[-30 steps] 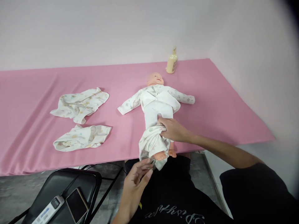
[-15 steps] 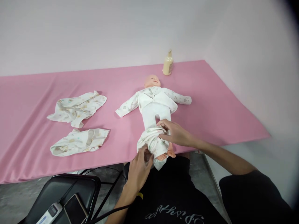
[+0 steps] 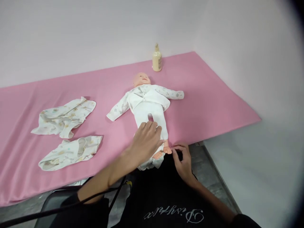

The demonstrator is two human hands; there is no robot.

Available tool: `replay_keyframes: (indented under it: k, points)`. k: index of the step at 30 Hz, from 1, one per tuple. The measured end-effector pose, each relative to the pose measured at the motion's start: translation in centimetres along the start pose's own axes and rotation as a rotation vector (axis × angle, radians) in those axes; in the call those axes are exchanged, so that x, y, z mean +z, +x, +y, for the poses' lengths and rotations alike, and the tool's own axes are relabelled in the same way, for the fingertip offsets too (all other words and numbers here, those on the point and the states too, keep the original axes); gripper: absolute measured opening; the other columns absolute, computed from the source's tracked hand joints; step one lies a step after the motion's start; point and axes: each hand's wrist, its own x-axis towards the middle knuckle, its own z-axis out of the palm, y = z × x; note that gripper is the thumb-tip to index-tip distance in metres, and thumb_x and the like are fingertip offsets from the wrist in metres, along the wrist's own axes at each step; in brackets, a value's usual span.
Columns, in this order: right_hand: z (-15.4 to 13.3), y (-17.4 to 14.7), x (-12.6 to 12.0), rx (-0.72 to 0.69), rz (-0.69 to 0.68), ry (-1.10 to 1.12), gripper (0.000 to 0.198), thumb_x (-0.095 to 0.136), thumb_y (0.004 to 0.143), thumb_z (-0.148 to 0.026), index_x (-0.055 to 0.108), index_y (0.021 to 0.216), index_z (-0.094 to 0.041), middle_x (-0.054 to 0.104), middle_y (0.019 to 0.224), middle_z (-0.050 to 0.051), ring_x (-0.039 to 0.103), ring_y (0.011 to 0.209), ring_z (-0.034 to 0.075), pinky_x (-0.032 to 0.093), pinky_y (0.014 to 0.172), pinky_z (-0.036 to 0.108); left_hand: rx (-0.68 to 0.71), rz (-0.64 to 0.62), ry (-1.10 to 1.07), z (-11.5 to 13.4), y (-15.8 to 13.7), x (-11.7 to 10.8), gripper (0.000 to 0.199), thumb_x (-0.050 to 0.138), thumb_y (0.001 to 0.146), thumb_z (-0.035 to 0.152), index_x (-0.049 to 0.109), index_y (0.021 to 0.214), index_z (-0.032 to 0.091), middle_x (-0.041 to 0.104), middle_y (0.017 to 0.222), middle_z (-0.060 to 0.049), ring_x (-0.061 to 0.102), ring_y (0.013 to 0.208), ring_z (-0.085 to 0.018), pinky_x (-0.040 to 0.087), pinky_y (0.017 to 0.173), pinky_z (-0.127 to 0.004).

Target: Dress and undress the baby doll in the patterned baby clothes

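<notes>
A baby doll (image 3: 148, 109) lies on its back with its feet at the table's front edge. It wears a patterned long-sleeved top (image 3: 121, 106), and its legs are white. Bunched white patterned baby trousers (image 3: 152, 163) surround its lower leg and hang past the edge. My left hand (image 3: 147, 139) lies across that leg, fingers curled on the cloth, hiding most of the bunch. Beside the doll's other foot (image 3: 167, 149), my right hand (image 3: 183, 161) is curved, thumb and forefinger parted, their tips close to the toes. Whether they touch is unclear.
A pump bottle (image 3: 157, 60) stands beyond the doll's head. Two patterned baby garments (image 3: 65, 117) lie on the left of the pink-covered table (image 3: 213, 104). A black chair (image 3: 51, 202) is at the lower left, and a black cable (image 3: 59, 209) crosses in front of it.
My right hand has let go of the bunched cloth and moved down beside the foot. My left hand has come up over the leg. The view has shifted to the right.
</notes>
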Motion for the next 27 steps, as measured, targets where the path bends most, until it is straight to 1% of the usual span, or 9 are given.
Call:
replay_keyframes:
  k: [2, 5, 10, 13, 16, 18, 21, 25, 27]
  points:
    - [0.4, -1.1, 0.7, -0.065, -0.027, -0.021, 0.01, 0.059, 0.093, -0.023, 0.062, 0.102, -0.019, 0.058, 0.113, 0.009, 0.057, 0.111, 0.022, 0.046, 0.099, 0.039, 0.029, -0.133, 0.07, -0.4, 1.9, -0.1, 0.035, 0.054, 0.095, 0.038, 0.065, 0.103, 0.005, 0.064, 0.1, -0.02, 0.059, 0.099, -0.036, 0.044, 0.084, -0.046]
    - [1.2, -2.6, 1.2, 0.04, -0.045, 0.043, 0.011, 0.058, 0.094, -0.026, 0.059, 0.102, -0.019, 0.057, 0.107, 0.008, 0.058, 0.103, 0.02, 0.049, 0.093, 0.036, 0.021, -0.265, 0.099, -0.4, 3.7, 0.1, 0.039, 0.054, 0.094, 0.038, 0.065, 0.102, 0.002, 0.066, 0.097, -0.024, 0.061, 0.098, -0.04, 0.041, 0.083, -0.046]
    - [3.2, -3.6, 3.1, 0.249, -0.393, 0.218, 0.036, 0.069, 0.086, -0.033, 0.058, 0.118, -0.02, 0.061, 0.116, 0.008, 0.058, 0.108, 0.022, 0.048, 0.098, 0.037, 0.105, -0.575, -0.057, -1.6, 4.8, -0.6, 0.018, 0.049, 0.088, 0.017, 0.062, 0.076, 0.011, 0.066, 0.08, -0.015, 0.059, 0.079, -0.028, 0.036, 0.078, -0.039]
    - [3.3, -2.8, 4.2, 0.323, -0.596, 0.328, 0.03, 0.069, 0.085, -0.038, 0.062, 0.105, -0.018, 0.064, 0.098, 0.004, 0.059, 0.091, 0.019, 0.049, 0.085, 0.033, 0.159, -0.581, -0.312, -3.4, 4.6, -1.5, 0.008, 0.05, 0.08, 0.015, 0.054, 0.073, 0.016, 0.058, 0.073, -0.005, 0.051, 0.072, -0.019, 0.033, 0.073, -0.034]
    - [2.2, -1.8, 3.7, 0.357, -0.745, 0.421, 0.027, 0.064, 0.089, -0.041, 0.057, 0.08, -0.016, 0.053, 0.073, -0.002, 0.048, 0.069, 0.012, 0.042, 0.066, 0.025, 0.097, -0.541, -0.519, -5.0, 3.9, -2.4, 0.004, 0.047, 0.083, 0.019, 0.05, 0.08, 0.018, 0.055, 0.076, -0.002, 0.047, 0.071, -0.017, 0.032, 0.068, -0.03]
    - [0.9, -1.2, 2.4, 0.259, -0.746, 0.404, 0.03, 0.064, 0.09, -0.04, 0.053, 0.074, -0.016, 0.052, 0.079, 0.0, 0.049, 0.075, 0.013, 0.042, 0.071, 0.026, -0.024, -0.549, -0.608, -5.7, 3.2, -2.8, 0.008, 0.045, 0.087, 0.025, 0.051, 0.085, 0.019, 0.055, 0.078, -0.001, 0.047, 0.069, -0.016, 0.031, 0.062, -0.028]
    - [-1.5, -0.4, -0.1, 0.06, -0.617, 0.381, 0.024, 0.061, 0.093, -0.033, 0.053, 0.077, -0.017, 0.053, 0.098, 0.005, 0.052, 0.093, 0.017, 0.044, 0.085, 0.03, -0.216, -0.505, -0.733, -6.5, 2.0, -2.8, 0.013, 0.045, 0.09, 0.029, 0.055, 0.094, 0.022, 0.058, 0.082, 0.0, 0.049, 0.068, -0.014, 0.033, 0.059, -0.025]
    - [-4.3, 0.2, -2.1, -0.005, -0.448, 0.398, 0.021, 0.052, 0.098, -0.024, 0.046, 0.078, -0.019, 0.053, 0.09, 0.003, 0.052, 0.082, 0.013, 0.044, 0.075, 0.027, -0.388, -0.356, -0.866, -7.4, 1.1, -2.2, 0.014, 0.044, 0.09, 0.028, 0.055, 0.093, 0.021, 0.061, 0.09, -0.001, 0.053, 0.072, -0.014, 0.038, 0.06, -0.023]
    - [-5.0, 0.1, -2.1, -0.068, -0.359, 0.345, 0.017, 0.053, 0.097, -0.018, 0.047, 0.081, -0.02, 0.054, 0.089, 0.002, 0.052, 0.079, 0.012, 0.043, 0.071, 0.027, -0.398, -0.371, -0.886, -7.7, 1.0, -2.0, 0.016, 0.044, 0.091, 0.031, 0.056, 0.095, 0.021, 0.061, 0.091, -0.002, 0.054, 0.073, -0.014, 0.039, 0.061, -0.024]
